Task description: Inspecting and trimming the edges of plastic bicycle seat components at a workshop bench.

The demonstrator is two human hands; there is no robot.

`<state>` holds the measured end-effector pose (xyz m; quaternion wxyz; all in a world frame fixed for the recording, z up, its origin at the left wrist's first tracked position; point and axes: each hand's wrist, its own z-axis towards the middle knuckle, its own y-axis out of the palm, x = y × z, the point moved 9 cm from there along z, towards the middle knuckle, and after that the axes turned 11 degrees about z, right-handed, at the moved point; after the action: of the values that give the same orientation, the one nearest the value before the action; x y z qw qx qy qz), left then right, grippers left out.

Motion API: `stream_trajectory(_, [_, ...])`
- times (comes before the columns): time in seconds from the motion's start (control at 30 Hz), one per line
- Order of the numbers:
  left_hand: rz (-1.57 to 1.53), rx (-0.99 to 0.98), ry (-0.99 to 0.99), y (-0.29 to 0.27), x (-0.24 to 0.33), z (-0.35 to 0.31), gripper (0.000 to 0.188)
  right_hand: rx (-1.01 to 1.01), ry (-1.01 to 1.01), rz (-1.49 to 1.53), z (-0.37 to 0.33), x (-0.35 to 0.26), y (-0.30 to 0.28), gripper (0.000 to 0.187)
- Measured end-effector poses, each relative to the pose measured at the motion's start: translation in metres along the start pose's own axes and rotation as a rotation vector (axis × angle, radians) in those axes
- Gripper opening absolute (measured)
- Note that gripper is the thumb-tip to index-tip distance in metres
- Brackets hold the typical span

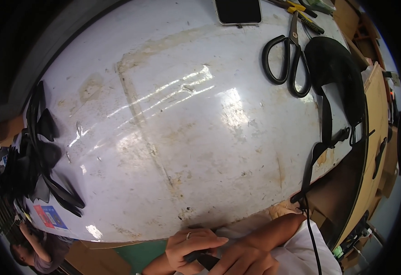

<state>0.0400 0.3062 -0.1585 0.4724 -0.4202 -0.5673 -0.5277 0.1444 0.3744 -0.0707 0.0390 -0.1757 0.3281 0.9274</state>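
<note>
Close to my body, at the table's near edge, both hands are together at the bottom of the head view. My left hand (pixel 189 250), with a ring on one finger, is closed round a black piece (pixel 207 261) that looks flat and flexible. My right hand (pixel 246 260) is closed at the other end of the same piece, its fingers bent downward. Most of the piece is hidden by my fingers and the lower picture edge, so its full shape cannot be made out.
On the white, stained table (pixel 186 137), black-handled scissors (pixel 292 59) lie at the far right, beside a black strapped item (pixel 338 68). A phone (pixel 238 11) and yellow-black pliers (pixel 299 8) are at the back. Black strips (pixel 40 160) pile up left. Another person (pixel 40 252) sits lower left.
</note>
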Motion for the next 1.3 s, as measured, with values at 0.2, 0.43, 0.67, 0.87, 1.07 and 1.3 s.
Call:
stream_trajectory(0.2, [0.159, 0.048, 0.058, -0.002, 0.007, 0.005, 0.027, 0.033, 0.006, 0.165, 0.008, 0.01, -0.016, 0.021])
stream_trajectory(0.43, [0.63, 0.369, 0.009, 0.008, 0.03, -0.002, 0.046, 0.113, -0.201, 0.11, -0.001, 0.015, -0.004, 0.019])
stream_trajectory(0.67, [0.075, -0.002, -0.028, 0.001, 0.005, 0.0, 0.052, 0.019, -0.016, 0.122, 0.006, -0.01, 0.001, 0.017])
stream_trajectory(0.87, [0.16, 0.003, -0.031, -0.001, 0.002, -0.002, 0.044, -0.113, 0.019, 0.053, 0.014, 0.003, -0.001, 0.015])
stream_trajectory(1.07, [0.331, 0.008, 0.056, -0.007, 0.01, 0.002, 0.042, -0.088, 0.11, 0.192, 0.014, 0.02, -0.005, 0.013])
stream_trajectory(1.3, [0.205, -0.022, 0.028, -0.007, 0.003, -0.002, 0.042, -0.142, 0.098, 0.132, 0.007, 0.018, -0.002, 0.016])
